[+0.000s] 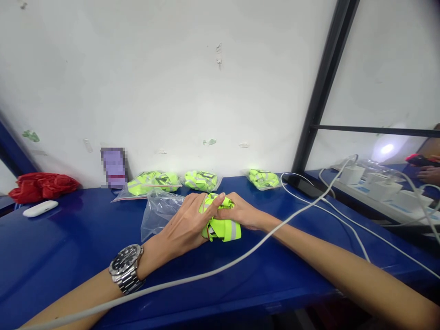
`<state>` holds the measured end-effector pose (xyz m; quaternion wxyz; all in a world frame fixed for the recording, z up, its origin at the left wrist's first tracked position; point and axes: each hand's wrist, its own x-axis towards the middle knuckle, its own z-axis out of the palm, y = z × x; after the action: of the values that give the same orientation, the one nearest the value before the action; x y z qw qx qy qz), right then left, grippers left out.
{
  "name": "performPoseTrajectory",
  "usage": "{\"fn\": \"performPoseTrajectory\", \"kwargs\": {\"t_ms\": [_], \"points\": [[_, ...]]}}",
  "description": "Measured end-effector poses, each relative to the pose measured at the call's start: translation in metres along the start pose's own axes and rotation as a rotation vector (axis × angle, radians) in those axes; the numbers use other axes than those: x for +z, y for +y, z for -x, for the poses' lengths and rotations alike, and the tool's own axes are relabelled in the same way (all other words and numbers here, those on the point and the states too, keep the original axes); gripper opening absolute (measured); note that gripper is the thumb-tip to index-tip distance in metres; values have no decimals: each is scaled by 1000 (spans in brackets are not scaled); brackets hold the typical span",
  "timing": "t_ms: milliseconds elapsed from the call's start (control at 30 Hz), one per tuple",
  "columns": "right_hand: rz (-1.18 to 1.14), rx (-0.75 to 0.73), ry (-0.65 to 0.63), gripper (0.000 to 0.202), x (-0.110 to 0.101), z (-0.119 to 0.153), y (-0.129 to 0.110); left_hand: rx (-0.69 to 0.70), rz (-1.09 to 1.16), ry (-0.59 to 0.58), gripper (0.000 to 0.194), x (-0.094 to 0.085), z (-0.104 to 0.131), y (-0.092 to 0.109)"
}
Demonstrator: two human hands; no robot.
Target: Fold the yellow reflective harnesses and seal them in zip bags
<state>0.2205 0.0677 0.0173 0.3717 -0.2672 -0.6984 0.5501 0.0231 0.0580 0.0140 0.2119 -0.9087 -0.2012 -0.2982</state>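
A folded neon-yellow reflective vest (225,229) with grey strips is held between both hands just above the blue tabletop. My left hand (190,217) is closed around the left side of the vest, its thumb stretched across the top. From beneath that hand a clear plastic bag (156,213) spreads leftward; a thin red line shows at the vest's left side, perhaps the bag's seal. My right hand (242,213) grips the vest from the right, fingers bent over it. How far the vest sits inside the bag is hidden by the left hand.
Along the wall lie bagged yellow vests (154,181), (201,180), (263,178). A purple phone-like object (114,167) leans there, near a red plastic bundle (44,185) and white case (40,209). A white cable (220,270) crosses before my arms; chargers (381,190) stand right, near another person's hand (429,174).
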Motion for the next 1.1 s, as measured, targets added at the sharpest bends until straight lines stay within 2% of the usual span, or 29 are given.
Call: {"fn": "performPoseTrajectory", "kwargs": {"t_ms": [100,167,267,400,467,567,667,767,900,967,1100], "points": [[204,-95,47,33,5,-1,1,-4,2,-39,93,-3,0,3],[287,-178,117,34,11,-2,1,11,-10,-24,95,-6,-1,4],[323,-279,197,31,18,-3,2,32,-35,20,97,-10,-4,7],[345,-368,272,22,24,-5,4,67,-86,20,97,-15,-12,14],[381,-411,314,25,27,-7,4,92,-119,20,98,-15,-14,17],[438,-436,313,29,28,-10,6,99,-143,18,98,-12,-14,17],[444,-376,318,20,24,-13,9,84,-163,-35,94,-11,-13,15],[365,-302,335,16,16,-15,10,42,-208,-155,86,-18,-17,13],[33,-140,312,26,10,-14,7,-35,-257,-240,95,-30,-21,8],[-126,-32,236,28,7,-11,4,-63,-279,-229,94,-31,-20,3],[-272,127,-69,32,-4,-3,-6,-70,-254,-168,70,-20,-10,-7]]}}
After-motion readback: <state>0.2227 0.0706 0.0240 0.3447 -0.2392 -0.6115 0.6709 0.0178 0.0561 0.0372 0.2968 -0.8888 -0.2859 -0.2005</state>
